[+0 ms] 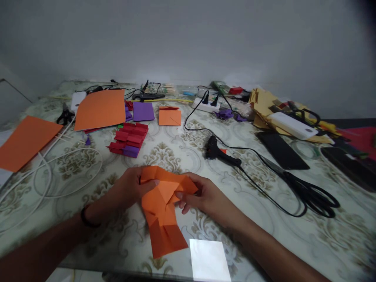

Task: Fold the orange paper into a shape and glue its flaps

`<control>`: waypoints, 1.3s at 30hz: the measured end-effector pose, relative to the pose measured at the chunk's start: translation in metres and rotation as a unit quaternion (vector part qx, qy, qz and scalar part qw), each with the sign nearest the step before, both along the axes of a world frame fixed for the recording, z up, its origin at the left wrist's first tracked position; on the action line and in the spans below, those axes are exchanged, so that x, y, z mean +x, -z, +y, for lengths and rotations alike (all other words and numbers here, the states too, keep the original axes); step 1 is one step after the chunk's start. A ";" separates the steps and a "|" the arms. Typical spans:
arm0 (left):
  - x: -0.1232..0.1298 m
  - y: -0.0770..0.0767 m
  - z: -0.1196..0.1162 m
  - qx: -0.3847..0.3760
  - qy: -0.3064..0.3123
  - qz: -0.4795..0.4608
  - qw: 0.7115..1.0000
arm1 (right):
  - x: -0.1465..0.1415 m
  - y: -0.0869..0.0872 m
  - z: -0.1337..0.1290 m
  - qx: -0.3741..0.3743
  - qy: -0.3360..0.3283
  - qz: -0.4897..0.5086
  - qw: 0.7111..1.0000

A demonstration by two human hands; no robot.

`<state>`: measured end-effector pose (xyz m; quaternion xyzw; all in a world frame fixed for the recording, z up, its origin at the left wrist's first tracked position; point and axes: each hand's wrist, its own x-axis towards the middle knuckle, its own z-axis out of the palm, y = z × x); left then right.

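A creased orange paper, partly folded, is held up between my two hands near the front of the table. My left hand grips its upper left edge, the thumb lying on top. On the right side, my right hand pinches the paper's right flap, with the thumb in front and other fingers curled below. The lower part of the paper hangs towards the table edge and shows several crease lines. Its underside is hidden.
A black glue gun with a cable lies right of centre. Black scissors and a dark phone are further right. Red folded pieces, orange sheets and a white cable lie left; a power strip sits behind.
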<state>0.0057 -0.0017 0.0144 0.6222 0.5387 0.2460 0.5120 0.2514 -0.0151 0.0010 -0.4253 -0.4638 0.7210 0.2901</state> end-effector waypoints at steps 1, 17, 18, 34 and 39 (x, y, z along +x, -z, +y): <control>0.000 0.000 0.001 -0.009 0.009 0.010 1.000 | -0.001 0.002 0.000 -0.005 -0.002 -0.002 1.000; -0.004 0.007 0.004 -0.180 0.113 -0.170 0.962 | -0.005 0.011 0.000 -0.008 0.022 -0.031 0.999; -0.002 0.006 0.003 -0.168 0.106 -0.159 0.967 | -0.005 0.011 0.000 -0.010 0.025 -0.029 0.999; 0.014 0.006 -0.013 -0.101 0.152 -0.082 0.980 | -0.007 0.007 -0.008 -0.037 0.000 0.081 0.996; 0.014 0.003 -0.016 -0.054 0.132 0.002 0.990 | -0.009 0.003 -0.010 -0.022 0.016 0.086 0.996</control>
